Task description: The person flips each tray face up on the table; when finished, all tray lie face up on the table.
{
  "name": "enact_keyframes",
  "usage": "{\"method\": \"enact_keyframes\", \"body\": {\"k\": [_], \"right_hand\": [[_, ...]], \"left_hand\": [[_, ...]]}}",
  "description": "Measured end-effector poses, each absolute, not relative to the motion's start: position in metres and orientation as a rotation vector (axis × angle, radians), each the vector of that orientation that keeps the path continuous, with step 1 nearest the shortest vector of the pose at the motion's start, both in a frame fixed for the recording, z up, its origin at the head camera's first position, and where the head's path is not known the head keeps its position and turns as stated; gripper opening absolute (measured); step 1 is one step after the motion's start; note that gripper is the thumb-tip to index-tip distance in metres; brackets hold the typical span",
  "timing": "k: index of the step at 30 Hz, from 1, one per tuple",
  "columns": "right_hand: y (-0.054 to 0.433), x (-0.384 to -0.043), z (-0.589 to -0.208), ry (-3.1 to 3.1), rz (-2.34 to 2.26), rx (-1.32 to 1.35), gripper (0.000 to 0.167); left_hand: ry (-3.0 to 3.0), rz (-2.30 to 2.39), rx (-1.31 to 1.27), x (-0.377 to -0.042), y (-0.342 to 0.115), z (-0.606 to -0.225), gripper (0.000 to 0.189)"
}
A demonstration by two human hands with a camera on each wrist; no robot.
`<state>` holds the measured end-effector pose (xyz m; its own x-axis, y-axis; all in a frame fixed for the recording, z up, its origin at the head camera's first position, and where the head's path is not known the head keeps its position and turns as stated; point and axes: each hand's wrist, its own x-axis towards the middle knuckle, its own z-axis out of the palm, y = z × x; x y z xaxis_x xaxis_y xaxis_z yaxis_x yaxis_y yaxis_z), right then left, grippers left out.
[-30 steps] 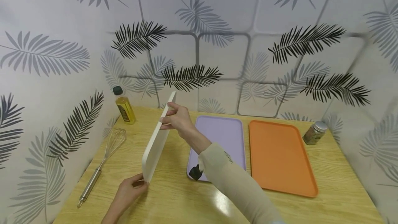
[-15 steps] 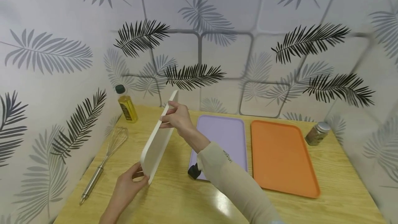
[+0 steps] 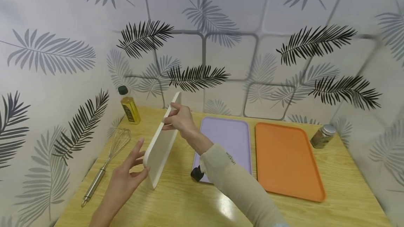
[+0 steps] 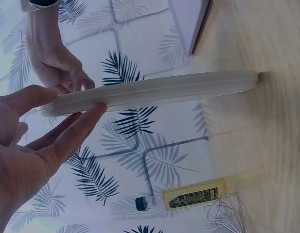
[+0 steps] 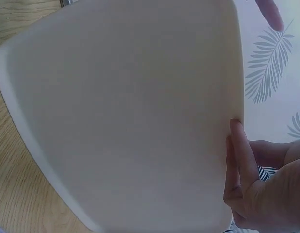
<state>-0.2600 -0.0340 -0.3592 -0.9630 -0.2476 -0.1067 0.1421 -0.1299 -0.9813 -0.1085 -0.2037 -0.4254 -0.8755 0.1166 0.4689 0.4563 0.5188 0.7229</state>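
Note:
A white tray [image 3: 161,153] stands on edge, tilted, its lower edge down at the table. My right hand [image 3: 181,120] pinches its upper edge, with fingers on its face in the right wrist view. Around the near end is my left hand [image 3: 121,178], fingers fairly straight and spread either side of the rim. In the left wrist view, the left fingertips [image 4: 99,108] lie right at the rim of the tray [image 4: 164,92]. One left fingertip shows just off the edge in the right wrist view. The tray's left face is hidden from the head view.
A lilac tray [image 3: 224,132] and an orange tray [image 3: 285,160] lie flat to the right. A whisk [image 3: 105,165] and an oil bottle [image 3: 130,108] are at left, a spice jar [image 3: 323,136] far right. A black object [image 3: 197,173] shows beside the right sleeve.
My left hand has moved up from the tray's lower near corner, and its fingers have spread apart. My right hand keeps its pinch; the tray has barely shifted.

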Motion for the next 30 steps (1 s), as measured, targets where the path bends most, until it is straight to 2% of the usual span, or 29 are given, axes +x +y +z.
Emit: {"method": "enact_keyframes", "body": {"k": [6, 12, 30], "right_hand": [[-0.038, -0.261, -0.360, 1.880, -2.178, -0.145, 0.073], [-0.042, -0.264, -0.363, 1.846, -2.190, -0.151, 0.073], [-0.056, -0.265, -0.371, 1.814, -2.220, -0.209, 0.073]], "left_hand": [[-2.401, -1.199, -0.479, -0.109, -0.203, -0.423, 0.070], [-2.379, -1.195, -0.406, -0.109, -0.204, -0.419, 0.057], [-2.413, -1.383, -0.179, -0.108, -0.219, -0.406, 0.038]]}}
